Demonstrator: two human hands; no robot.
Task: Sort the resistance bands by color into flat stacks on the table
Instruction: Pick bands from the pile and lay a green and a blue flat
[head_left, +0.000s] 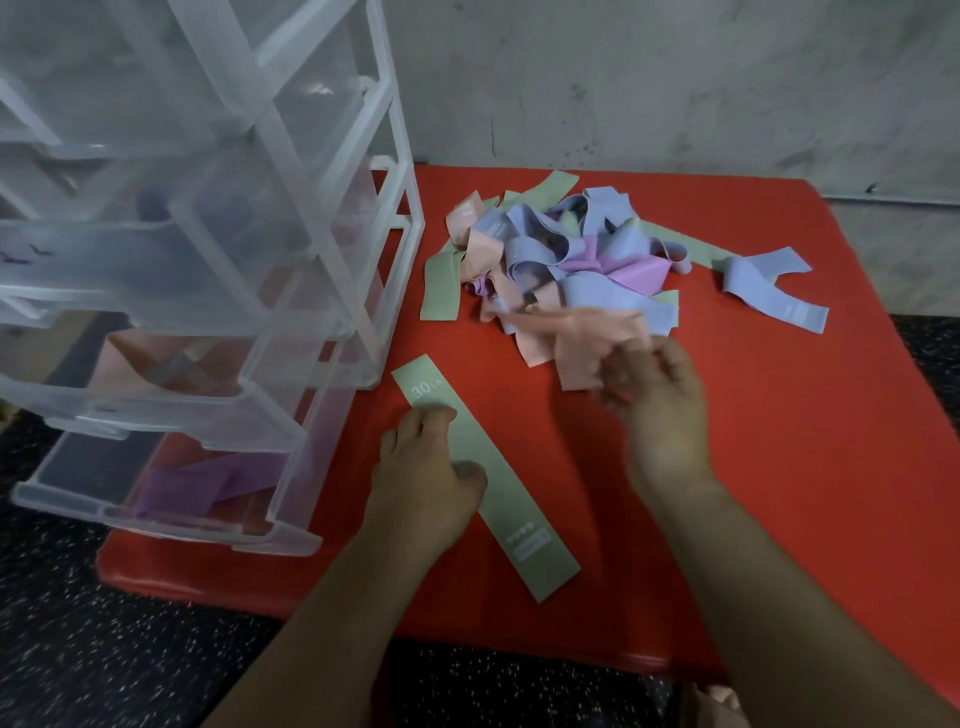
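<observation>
This is a plain indoor room, perhaps in a home or a storeroom; which one cannot be told. Beyond the left hand's fingers (434, 415) a stained, whitewashed wall (675, 78) rises behind the red table (779, 467). Just left of those fingers stands a clear plastic drawer unit (234, 234), and nearer than them a dark speckled floor (104, 649) shows around the table's edge.

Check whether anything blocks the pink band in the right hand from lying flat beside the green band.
Nothing visible does. The right hand holds the pink band over bare red table right of the flat green band. The mixed pile lies farther back; the left hand rests on the green band.
</observation>
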